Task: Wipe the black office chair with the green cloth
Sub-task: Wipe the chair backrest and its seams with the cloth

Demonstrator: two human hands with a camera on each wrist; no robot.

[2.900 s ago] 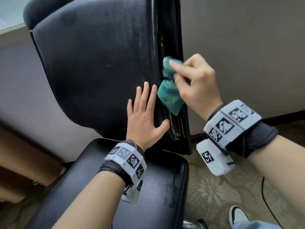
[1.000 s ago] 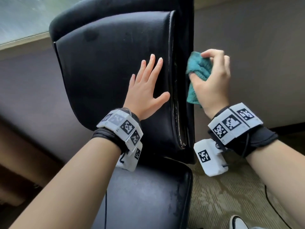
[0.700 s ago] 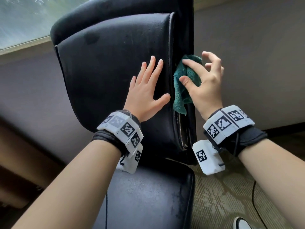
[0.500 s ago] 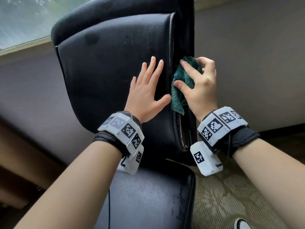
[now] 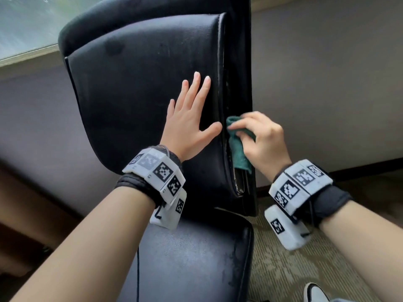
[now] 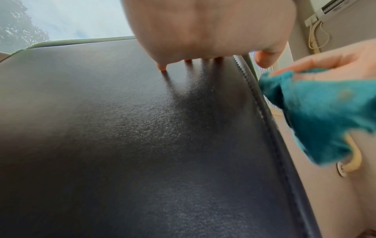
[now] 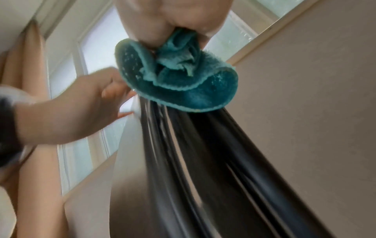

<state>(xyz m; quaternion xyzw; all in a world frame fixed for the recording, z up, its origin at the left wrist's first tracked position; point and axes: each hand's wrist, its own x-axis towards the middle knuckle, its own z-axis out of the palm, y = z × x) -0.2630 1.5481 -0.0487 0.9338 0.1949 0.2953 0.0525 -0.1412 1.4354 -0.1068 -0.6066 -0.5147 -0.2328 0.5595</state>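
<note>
The black office chair (image 5: pixel 141 88) fills the middle of the head view, backrest upright above the seat (image 5: pixel 192 258). My left hand (image 5: pixel 187 118) lies flat with spread fingers on the front of the backrest (image 6: pixel 142 128), near its right edge. My right hand (image 5: pixel 261 138) grips the bunched green cloth (image 5: pixel 237 149) and presses it against the backrest's right side edge, about halfway down. In the right wrist view the cloth (image 7: pixel 183 83) hangs crumpled from my fingers over the blurred side seams (image 7: pixel 193 161). The left wrist view shows the cloth (image 6: pixel 325 112) just beyond the seam.
A grey wall (image 5: pixel 327 83) stands right behind the chair, with a window (image 5: pixel 26 25) at the upper left. Patterned carpet (image 5: pixel 283 269) lies to the right of the seat, and a white shoe (image 5: pixel 316 294) shows at the bottom right. A dark baseboard (image 5: pixel 359 164) runs along the wall.
My right hand slid the cloth down the backrest's right side edge, from near the top to about halfway. My left hand stayed flat on the backrest front.
</note>
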